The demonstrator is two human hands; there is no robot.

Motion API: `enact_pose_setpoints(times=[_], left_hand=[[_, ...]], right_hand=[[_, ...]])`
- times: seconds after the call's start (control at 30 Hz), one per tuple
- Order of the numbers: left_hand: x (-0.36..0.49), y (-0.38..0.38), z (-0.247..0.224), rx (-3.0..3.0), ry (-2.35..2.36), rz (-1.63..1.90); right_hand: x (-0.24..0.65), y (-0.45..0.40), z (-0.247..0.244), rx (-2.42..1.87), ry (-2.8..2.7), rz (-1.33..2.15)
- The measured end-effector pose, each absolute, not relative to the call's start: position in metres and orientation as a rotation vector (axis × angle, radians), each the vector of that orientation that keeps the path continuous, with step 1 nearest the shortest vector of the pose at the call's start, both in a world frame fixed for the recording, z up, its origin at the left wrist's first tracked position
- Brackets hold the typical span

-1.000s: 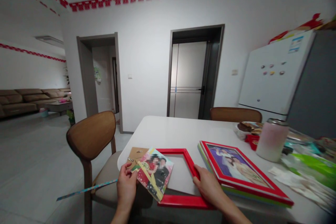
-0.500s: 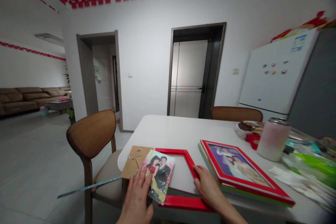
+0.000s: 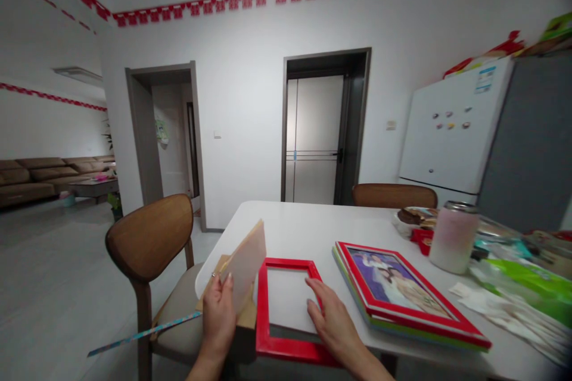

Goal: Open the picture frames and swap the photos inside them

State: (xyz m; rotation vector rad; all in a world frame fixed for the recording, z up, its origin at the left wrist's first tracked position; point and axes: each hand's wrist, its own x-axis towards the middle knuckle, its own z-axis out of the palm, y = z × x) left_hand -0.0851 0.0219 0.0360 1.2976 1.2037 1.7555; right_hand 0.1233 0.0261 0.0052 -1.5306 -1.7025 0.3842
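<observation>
My left hand (image 3: 218, 303) grips the wedding photo (image 3: 247, 262) by its near edge and holds it tilted up on its side. Its plain pale face is turned to the right, so the printed picture is hidden. Beneath it lies a brown backing board (image 3: 247, 314), partly covered. An empty red picture frame (image 3: 263, 309) rests flat at the table edge, just right of the photo. Over that frame's right side is my right hand (image 3: 333, 315), its fingers apart and holding nothing; whether it touches the rim is unclear.
On the right lies a stack of framed photos, its top frame red (image 3: 424, 318). A pink-white bottle (image 3: 454, 238), tissues (image 3: 496, 312) and a green packet (image 3: 531, 286) lie beyond. A patterned strip (image 3: 143, 333) juts out left, near a brown chair (image 3: 154, 241).
My left hand has lifted the photo from lying flat and turned it up, its pale side now showing. My right hand has loosened from the red frame's side. The view has shifted slightly.
</observation>
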Motion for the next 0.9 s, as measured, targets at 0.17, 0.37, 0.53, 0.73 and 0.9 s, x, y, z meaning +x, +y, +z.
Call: enact_pose_setpoints(times=[0.17,0.37,0.53,0.73,0.9], left_hand=[[-0.031,0.014,0.034,0.746,0.742,1.757],[-0.031,0.02,0.005,0.946,0.956,1.651],[-0.054,0.013,0.002,1.515,1.282,1.332],[-0.049,0.002,0.0,1.756,1.323,1.158],[-0.05,0.005,-0.007,1.835,1.346,1.141]], right_hand=[[0.094,0.03,0.012,-1.294,-1.331,1.027],[0.119,0.044,0.027,-1.349,-1.151,1.032],[0.135,0.055,0.028,-1.469,-1.355,0.98],[0.132,0.071,0.015,-1.667,-1.59,0.584],[0.139,0.078,0.014,-1.725,-1.646,0.5]])
